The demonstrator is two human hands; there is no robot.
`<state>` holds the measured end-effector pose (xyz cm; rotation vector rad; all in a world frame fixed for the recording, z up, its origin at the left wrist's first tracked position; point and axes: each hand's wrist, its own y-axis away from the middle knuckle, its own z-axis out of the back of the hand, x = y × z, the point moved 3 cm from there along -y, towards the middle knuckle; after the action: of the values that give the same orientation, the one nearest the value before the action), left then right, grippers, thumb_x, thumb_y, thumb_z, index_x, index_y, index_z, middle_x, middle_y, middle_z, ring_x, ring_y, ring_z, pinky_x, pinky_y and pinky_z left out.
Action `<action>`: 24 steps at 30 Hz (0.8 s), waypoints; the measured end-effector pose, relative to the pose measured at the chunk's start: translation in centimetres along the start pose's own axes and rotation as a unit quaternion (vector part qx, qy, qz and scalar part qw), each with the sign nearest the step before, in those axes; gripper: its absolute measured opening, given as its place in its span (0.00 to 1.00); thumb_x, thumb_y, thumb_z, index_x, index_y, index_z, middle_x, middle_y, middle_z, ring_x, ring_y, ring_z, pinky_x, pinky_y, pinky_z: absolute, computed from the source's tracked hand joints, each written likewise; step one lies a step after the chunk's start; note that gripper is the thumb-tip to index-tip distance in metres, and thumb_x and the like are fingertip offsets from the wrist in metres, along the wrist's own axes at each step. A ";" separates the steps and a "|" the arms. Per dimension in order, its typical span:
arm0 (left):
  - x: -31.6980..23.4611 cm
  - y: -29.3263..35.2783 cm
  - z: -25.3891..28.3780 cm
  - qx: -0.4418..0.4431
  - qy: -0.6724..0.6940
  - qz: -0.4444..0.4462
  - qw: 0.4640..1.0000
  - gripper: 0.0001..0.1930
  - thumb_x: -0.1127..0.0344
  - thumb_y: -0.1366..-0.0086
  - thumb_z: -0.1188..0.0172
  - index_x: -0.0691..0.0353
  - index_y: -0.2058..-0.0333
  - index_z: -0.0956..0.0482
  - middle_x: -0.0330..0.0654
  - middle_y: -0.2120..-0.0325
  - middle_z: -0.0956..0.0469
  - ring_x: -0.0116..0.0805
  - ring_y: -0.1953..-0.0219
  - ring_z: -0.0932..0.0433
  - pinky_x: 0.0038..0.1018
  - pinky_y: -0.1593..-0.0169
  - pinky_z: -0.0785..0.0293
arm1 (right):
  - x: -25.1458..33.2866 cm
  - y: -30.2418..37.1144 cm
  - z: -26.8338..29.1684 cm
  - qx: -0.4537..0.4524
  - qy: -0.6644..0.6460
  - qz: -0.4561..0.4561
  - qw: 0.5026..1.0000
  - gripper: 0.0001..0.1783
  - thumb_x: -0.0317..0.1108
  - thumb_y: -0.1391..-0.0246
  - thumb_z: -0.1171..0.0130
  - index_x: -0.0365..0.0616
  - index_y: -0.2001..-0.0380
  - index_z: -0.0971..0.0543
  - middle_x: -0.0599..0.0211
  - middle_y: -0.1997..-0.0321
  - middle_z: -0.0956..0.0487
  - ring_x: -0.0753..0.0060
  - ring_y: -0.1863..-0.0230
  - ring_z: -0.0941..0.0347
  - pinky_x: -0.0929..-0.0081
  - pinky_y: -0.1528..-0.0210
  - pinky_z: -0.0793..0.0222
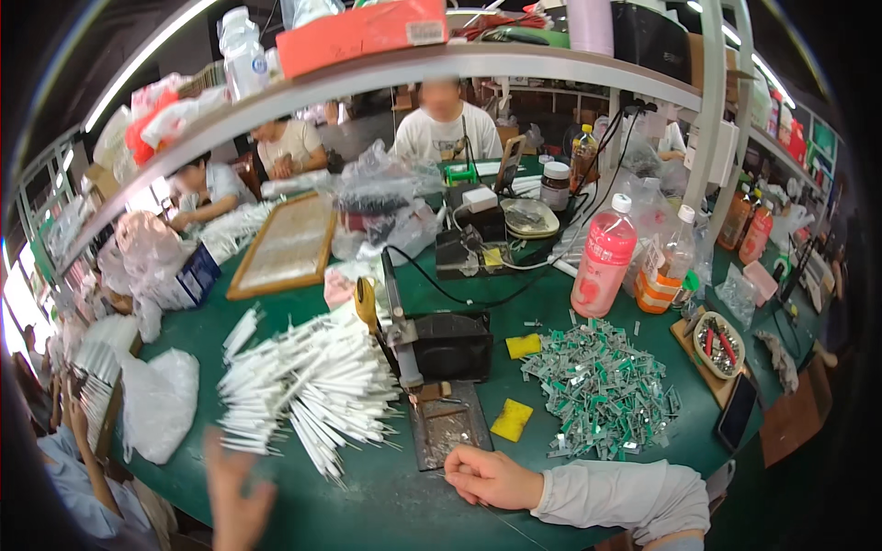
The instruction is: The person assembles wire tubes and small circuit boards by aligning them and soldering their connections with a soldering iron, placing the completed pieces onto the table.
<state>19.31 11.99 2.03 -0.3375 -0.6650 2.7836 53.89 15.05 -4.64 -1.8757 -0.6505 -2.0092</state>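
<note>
Guiding the thin wire point(514, 526) well likely needs the right grip point(487, 478) pinched round it, as here; left grip point(237, 491) blurred, spread, seemingly empty.

Pale grey right sleeve point(620, 498), loose and wrinkled, gathered cuff at the wrist, bare fingers point(467, 459)

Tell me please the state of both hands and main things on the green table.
Left hand: open, blurred, apparently empty
Right hand: fingers curled, contents unclear
White sticks: loosely piled
Green-and-grey parts: heaped
Yellow pads: lying flat, apart
Pink bottle: upright, capped
Orange-labelled bottle: capped
Black phone: screen dark
</note>
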 end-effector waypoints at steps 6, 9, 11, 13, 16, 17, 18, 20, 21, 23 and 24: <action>12.4 -1.6 9.8 -0.387 0.051 0.170 0.905 0.20 0.74 0.34 0.49 0.69 0.44 0.34 0.50 0.41 0.36 0.38 0.43 0.34 0.29 0.46 0.36 | 0.6 -0.2 -0.4 0.004 0.015 0.010 1.000 0.05 0.33 0.39 0.50 0.44 0.66 0.33 0.73 0.84 0.29 0.82 0.82 0.35 0.79 0.77 0.40; 7.1 -0.3 6.7 -0.283 -0.137 0.044 0.948 0.16 0.78 0.40 0.48 0.68 0.52 0.29 0.55 0.43 0.36 0.50 0.43 0.35 0.36 0.43 0.38 | 0.2 -0.1 -0.3 -0.004 0.022 0.008 1.000 0.05 0.33 0.40 0.50 0.44 0.66 0.33 0.73 0.85 0.29 0.82 0.82 0.34 0.79 0.77 0.39; 2.2 0.2 3.2 -0.101 -0.090 -0.046 0.990 0.20 0.78 0.49 0.43 0.66 0.55 0.28 0.59 0.46 0.33 0.58 0.42 0.37 0.41 0.44 0.38 | 0.0 -0.3 0.0 -0.011 0.028 0.024 0.999 0.06 0.33 0.39 0.50 0.44 0.66 0.33 0.73 0.85 0.29 0.81 0.82 0.34 0.79 0.77 0.39; -0.7 1.2 -0.5 -0.004 0.006 -0.082 0.997 0.22 0.78 0.55 0.39 0.64 0.57 0.26 0.62 0.41 0.41 0.54 0.49 0.30 0.40 0.50 0.31 | 0.1 -0.2 0.1 0.000 0.019 0.027 0.999 0.06 0.34 0.39 0.51 0.44 0.66 0.33 0.73 0.85 0.29 0.81 0.82 0.33 0.79 0.77 0.39; -3.7 2.9 -2.6 0.058 0.112 -0.056 0.990 0.21 0.76 0.47 0.37 0.66 0.52 0.28 0.54 0.38 0.44 0.50 0.50 0.30 0.37 0.49 0.31 | 0.3 0.1 0.0 0.011 0.018 0.012 1.000 0.07 0.35 0.38 0.52 0.44 0.66 0.33 0.73 0.85 0.29 0.81 0.82 0.34 0.79 0.77 0.39; -4.3 3.3 -2.9 0.053 0.121 -0.064 0.989 0.21 0.76 0.46 0.37 0.67 0.52 0.28 0.53 0.38 0.44 0.50 0.51 0.30 0.38 0.49 0.31 | 0.4 0.1 -0.2 0.004 0.021 0.021 1.000 0.07 0.35 0.38 0.52 0.44 0.66 0.33 0.73 0.85 0.29 0.81 0.82 0.34 0.79 0.77 0.39; -4.8 3.4 -2.8 0.064 0.123 -0.036 0.990 0.20 0.75 0.46 0.37 0.67 0.52 0.27 0.53 0.38 0.43 0.50 0.51 0.30 0.38 0.49 0.31 | 0.3 0.0 -0.2 0.009 0.026 0.018 0.999 0.07 0.35 0.38 0.52 0.44 0.66 0.34 0.73 0.85 0.30 0.81 0.83 0.34 0.79 0.77 0.39; -4.7 3.7 -2.8 0.020 0.126 -0.020 0.992 0.19 0.74 0.45 0.37 0.67 0.53 0.27 0.53 0.39 0.42 0.50 0.51 0.30 0.38 0.49 0.32 | 0.4 0.0 -0.1 0.011 0.033 0.024 0.999 0.07 0.35 0.38 0.52 0.44 0.66 0.34 0.74 0.86 0.30 0.81 0.83 0.35 0.79 0.77 0.39; -4.5 3.8 -2.8 0.018 0.123 -0.027 0.992 0.19 0.74 0.45 0.37 0.67 0.53 0.27 0.53 0.39 0.42 0.50 0.51 0.30 0.38 0.49 0.32 | 0.5 0.2 -0.3 0.011 0.027 0.017 0.999 0.07 0.36 0.38 0.52 0.44 0.66 0.34 0.74 0.86 0.30 0.81 0.83 0.35 0.78 0.78 0.39; -4.2 3.6 -3.3 0.045 0.139 -0.011 0.989 0.19 0.73 0.45 0.38 0.66 0.53 0.27 0.52 0.40 0.41 0.51 0.51 0.30 0.38 0.49 0.32 | 0.6 0.6 -0.1 0.007 0.017 0.017 1.000 0.07 0.36 0.38 0.53 0.45 0.66 0.34 0.73 0.86 0.30 0.81 0.83 0.35 0.78 0.78 0.39; -4.4 3.5 -3.2 0.048 0.134 -0.019 0.990 0.19 0.73 0.45 0.38 0.66 0.53 0.27 0.52 0.40 0.41 0.51 0.51 0.30 0.38 0.49 0.32 | 0.5 0.5 0.0 0.012 0.020 0.010 1.000 0.07 0.36 0.38 0.53 0.45 0.66 0.34 0.73 0.86 0.30 0.80 0.83 0.35 0.78 0.78 0.39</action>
<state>23.66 8.98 -1.66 -0.6562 -0.4674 2.6542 54.14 14.69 -4.05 -1.8160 -0.6398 -2.0140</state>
